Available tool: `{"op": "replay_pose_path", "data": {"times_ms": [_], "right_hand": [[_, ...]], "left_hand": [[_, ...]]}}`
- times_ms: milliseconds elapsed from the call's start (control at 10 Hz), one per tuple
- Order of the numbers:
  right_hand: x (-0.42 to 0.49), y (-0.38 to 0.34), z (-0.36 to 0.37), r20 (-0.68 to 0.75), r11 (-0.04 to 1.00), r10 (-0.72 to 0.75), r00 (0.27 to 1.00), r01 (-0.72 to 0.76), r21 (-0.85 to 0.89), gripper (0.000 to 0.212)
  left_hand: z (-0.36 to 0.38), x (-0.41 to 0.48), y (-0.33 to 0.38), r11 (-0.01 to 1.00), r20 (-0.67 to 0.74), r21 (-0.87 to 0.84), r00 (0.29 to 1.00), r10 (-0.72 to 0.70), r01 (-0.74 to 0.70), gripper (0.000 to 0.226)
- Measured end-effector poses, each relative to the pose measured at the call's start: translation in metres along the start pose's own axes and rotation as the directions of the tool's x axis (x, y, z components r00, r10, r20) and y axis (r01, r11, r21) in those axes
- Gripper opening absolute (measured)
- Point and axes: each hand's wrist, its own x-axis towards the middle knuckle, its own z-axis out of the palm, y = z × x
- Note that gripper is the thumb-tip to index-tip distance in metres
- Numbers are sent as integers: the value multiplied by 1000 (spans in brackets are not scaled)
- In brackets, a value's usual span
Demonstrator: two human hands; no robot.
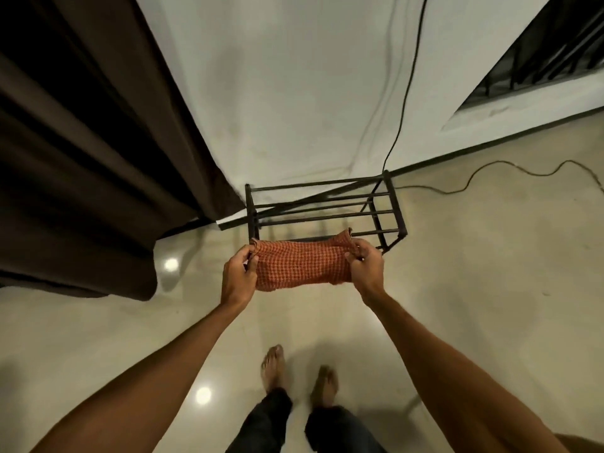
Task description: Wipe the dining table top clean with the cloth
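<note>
An orange checked cloth [300,264] hangs stretched between my two hands over the front bar of a black metal rack [327,204]. My left hand [238,276] pinches the cloth's left end, fingers curled round the fabric. The cloth's right end is gripped by my right hand [366,268], with a corner sticking up above the fingers. The dining table is not in view.
The rack stands on a glossy beige floor against a white wall. A dark brown curtain [91,158] hangs at the left and pools on the floor. A black cable [405,93] runs down the wall and across the floor at right. My bare feet [297,377] stand below.
</note>
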Motion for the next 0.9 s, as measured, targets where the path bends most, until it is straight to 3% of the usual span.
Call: {"op": "replay_pose_path", "data": {"times_ms": [300, 400, 500, 700, 800, 900], "right_hand": [[183, 118, 90, 14, 996, -18, 1000, 19, -91, 28], [218, 140, 106, 9, 973, -70, 998, 70, -220, 27], [235, 150, 113, -18, 895, -204, 979, 179, -409, 25], [246, 146, 117, -62, 746, -307, 950, 200, -636, 33], [250, 143, 107, 0, 650, -294, 956, 200, -733, 44], [252, 143, 98, 100, 578, -358, 928, 305, -757, 39]], "left_hand": [[116, 145, -119, 994, -95, 62, 992, -81, 87, 22], [141, 172, -141, 966, -159, 143, 968, -193, 216, 26], [152, 185, -145, 930, -213, 291, 963, -166, 225, 24], [150, 190, -137, 874, -277, 457, 960, -39, 167, 21], [147, 189, -136, 846, -210, 517, 977, -26, 134, 24], [142, 189, -139, 788, -171, 607, 985, 0, 105, 23]]}}
